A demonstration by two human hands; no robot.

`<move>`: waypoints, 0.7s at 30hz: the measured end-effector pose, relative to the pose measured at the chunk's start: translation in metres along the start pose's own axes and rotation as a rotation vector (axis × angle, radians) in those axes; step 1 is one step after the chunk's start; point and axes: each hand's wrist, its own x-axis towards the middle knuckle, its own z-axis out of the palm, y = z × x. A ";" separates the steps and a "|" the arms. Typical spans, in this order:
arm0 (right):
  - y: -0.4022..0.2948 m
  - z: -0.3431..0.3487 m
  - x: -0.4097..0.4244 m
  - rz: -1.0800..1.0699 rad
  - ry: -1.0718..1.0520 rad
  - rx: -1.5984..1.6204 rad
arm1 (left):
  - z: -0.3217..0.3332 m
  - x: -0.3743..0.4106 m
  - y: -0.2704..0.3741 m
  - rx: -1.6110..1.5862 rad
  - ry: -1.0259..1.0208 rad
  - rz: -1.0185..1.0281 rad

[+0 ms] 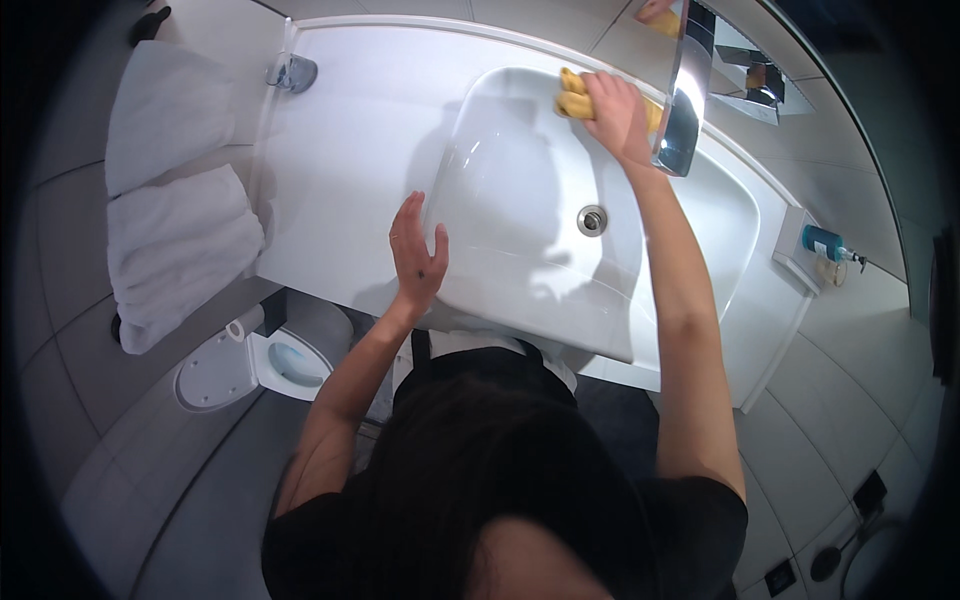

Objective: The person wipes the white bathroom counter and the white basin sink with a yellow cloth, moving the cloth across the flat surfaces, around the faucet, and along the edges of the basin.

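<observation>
A folded yellow cleaning cloth point(574, 105) is pressed under my right hand point(616, 112) at the far rim of the white washbasin point(510, 187). Close beside that hand, a chrome faucet point(679, 112) juts out over the basin and covers part of the wrist area. My left hand point(418, 251) holds nothing, its thumb spread from the fingers, over the white countertop point(337, 172) by the basin's left edge. Whether its palm touches the surface is hard to tell. A round metal drain point(592, 220) sits in the basin floor.
A glass tumbler point(296, 73) stands at the counter's back left corner. White towels point(180, 240) hang on the left wall, above a toilet point(292, 367) with its lid raised and a toilet paper roll point(246, 324). A blue soap pump bottle point(823, 244) is at the right.
</observation>
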 end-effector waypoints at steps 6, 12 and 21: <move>-0.055 0.029 0.056 -0.033 0.031 0.108 | 0.000 0.001 0.003 -0.035 -0.005 -0.005; -0.076 0.029 0.068 -0.151 -0.006 0.205 | -0.001 -0.001 0.002 -0.042 0.015 -0.004; -0.158 0.042 0.020 -0.135 0.063 0.554 | -0.002 -0.003 0.001 -0.124 0.093 -0.017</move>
